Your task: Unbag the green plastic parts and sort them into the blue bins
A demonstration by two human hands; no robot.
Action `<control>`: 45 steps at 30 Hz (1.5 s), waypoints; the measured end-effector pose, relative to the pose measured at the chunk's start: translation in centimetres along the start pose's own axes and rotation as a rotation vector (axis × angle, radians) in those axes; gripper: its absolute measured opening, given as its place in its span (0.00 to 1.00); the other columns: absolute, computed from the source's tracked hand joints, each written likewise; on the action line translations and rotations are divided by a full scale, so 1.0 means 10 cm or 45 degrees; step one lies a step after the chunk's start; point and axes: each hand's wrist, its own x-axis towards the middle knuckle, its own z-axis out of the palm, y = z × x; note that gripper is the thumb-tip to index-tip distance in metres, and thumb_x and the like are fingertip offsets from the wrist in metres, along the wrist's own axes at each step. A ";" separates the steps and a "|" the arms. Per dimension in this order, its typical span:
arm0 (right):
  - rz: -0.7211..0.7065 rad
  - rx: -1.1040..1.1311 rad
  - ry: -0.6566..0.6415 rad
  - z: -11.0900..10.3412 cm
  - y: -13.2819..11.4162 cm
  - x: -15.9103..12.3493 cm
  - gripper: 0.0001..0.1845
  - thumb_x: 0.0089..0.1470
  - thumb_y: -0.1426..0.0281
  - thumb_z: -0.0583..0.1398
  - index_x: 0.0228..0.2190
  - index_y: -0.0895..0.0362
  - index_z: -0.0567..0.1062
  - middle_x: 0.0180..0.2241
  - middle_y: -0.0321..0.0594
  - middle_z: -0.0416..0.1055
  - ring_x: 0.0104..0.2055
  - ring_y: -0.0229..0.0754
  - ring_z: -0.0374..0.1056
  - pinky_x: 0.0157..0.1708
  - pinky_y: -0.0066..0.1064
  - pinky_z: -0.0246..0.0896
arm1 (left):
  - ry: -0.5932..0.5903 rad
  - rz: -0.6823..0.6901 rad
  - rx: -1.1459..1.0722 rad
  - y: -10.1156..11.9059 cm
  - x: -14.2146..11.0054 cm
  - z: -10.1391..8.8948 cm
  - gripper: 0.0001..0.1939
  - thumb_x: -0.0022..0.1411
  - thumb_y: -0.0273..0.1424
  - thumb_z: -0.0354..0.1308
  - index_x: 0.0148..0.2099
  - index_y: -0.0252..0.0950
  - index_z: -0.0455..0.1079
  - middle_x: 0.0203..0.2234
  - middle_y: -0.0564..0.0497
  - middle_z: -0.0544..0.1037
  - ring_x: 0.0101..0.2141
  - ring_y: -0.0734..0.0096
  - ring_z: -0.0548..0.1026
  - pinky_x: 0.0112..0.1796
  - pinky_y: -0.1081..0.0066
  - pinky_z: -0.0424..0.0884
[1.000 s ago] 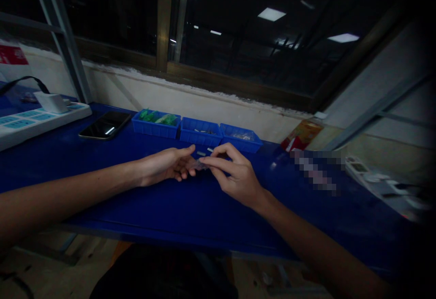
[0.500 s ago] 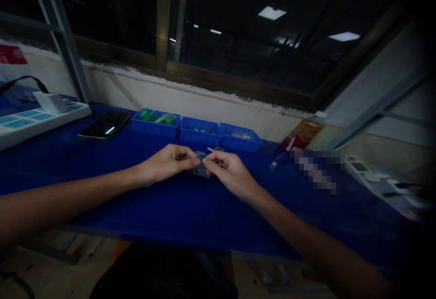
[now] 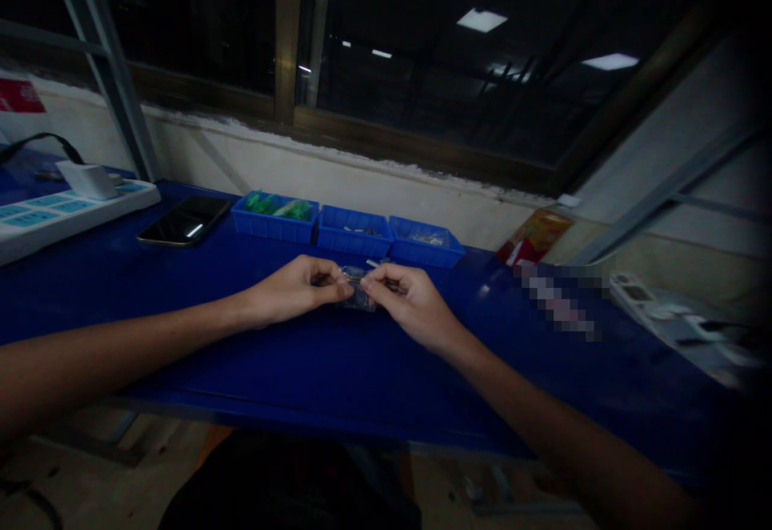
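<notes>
A small clear plastic bag [image 3: 360, 298] is stretched between my two hands, just above the blue table [image 3: 289, 369]. My left hand [image 3: 300, 289] pinches its left side between thumb and fingers. On the other side my right hand [image 3: 405, 298] pinches it the same way. Something thin shows at the bag's upper part between the fingertips, too small to name. Just behind my fingers lies a small pale piece [image 3: 374, 262], in front of the blue bins.
Three blue bins line the back: one with green packets [image 3: 274, 228], a middle one [image 3: 353, 242] with small metal-looking parts, a right one [image 3: 427, 252] with a clear bag. A phone [image 3: 186, 220] and power strip [image 3: 78, 212] lie left; an orange packet [image 3: 536, 240] stands right.
My fingertips have shifted slightly apart, and the bag between them looks more spread out. The bins and the other things stay where they were.
</notes>
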 end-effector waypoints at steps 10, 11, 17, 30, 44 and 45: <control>-0.001 -0.017 0.006 -0.02 0.00 0.00 0.11 0.48 0.65 0.57 0.20 0.58 0.68 0.19 0.34 0.64 0.23 0.33 0.60 0.25 0.28 0.55 | 0.031 0.023 0.036 -0.02 0.00 -0.02 0.11 0.53 0.35 0.55 0.28 0.32 0.64 0.22 0.56 0.67 0.25 0.77 0.64 0.30 0.74 0.58; -0.006 -0.022 0.004 -0.02 0.00 0.00 0.11 0.48 0.65 0.57 0.20 0.58 0.68 0.19 0.33 0.64 0.23 0.33 0.60 0.25 0.28 0.55 | 0.027 0.022 0.021 -0.02 0.00 -0.02 0.10 0.53 0.35 0.55 0.28 0.32 0.64 0.22 0.56 0.68 0.26 0.76 0.64 0.31 0.74 0.58; -0.010 -0.046 -0.008 -0.01 0.01 0.00 0.10 0.48 0.65 0.56 0.23 0.59 0.69 0.19 0.33 0.63 0.22 0.33 0.59 0.25 0.28 0.55 | -0.005 0.026 -0.015 -0.04 0.00 0.00 0.11 0.54 0.36 0.55 0.30 0.32 0.65 0.23 0.55 0.67 0.26 0.76 0.64 0.31 0.73 0.58; -0.009 -0.037 0.003 -0.02 0.01 0.00 0.10 0.48 0.65 0.57 0.22 0.59 0.69 0.20 0.34 0.64 0.23 0.33 0.60 0.24 0.27 0.55 | 0.047 0.035 -0.013 -0.02 0.01 -0.02 0.10 0.53 0.35 0.55 0.28 0.32 0.62 0.22 0.56 0.66 0.25 0.77 0.64 0.30 0.74 0.59; -0.006 0.032 -0.005 -0.03 0.01 0.00 0.11 0.48 0.65 0.57 0.20 0.59 0.68 0.19 0.33 0.63 0.23 0.33 0.59 0.24 0.27 0.53 | -0.052 0.001 -0.119 0.03 0.01 -0.06 0.06 0.54 0.29 0.55 0.35 0.31 0.67 0.29 0.52 0.72 0.32 0.74 0.68 0.37 0.72 0.61; -0.005 0.040 -0.007 -0.03 0.01 0.00 0.11 0.48 0.65 0.57 0.20 0.59 0.68 0.19 0.33 0.63 0.22 0.33 0.59 0.24 0.27 0.53 | -0.064 0.007 -0.122 0.02 0.01 -0.06 0.06 0.54 0.29 0.55 0.35 0.31 0.67 0.29 0.52 0.72 0.31 0.75 0.68 0.36 0.72 0.61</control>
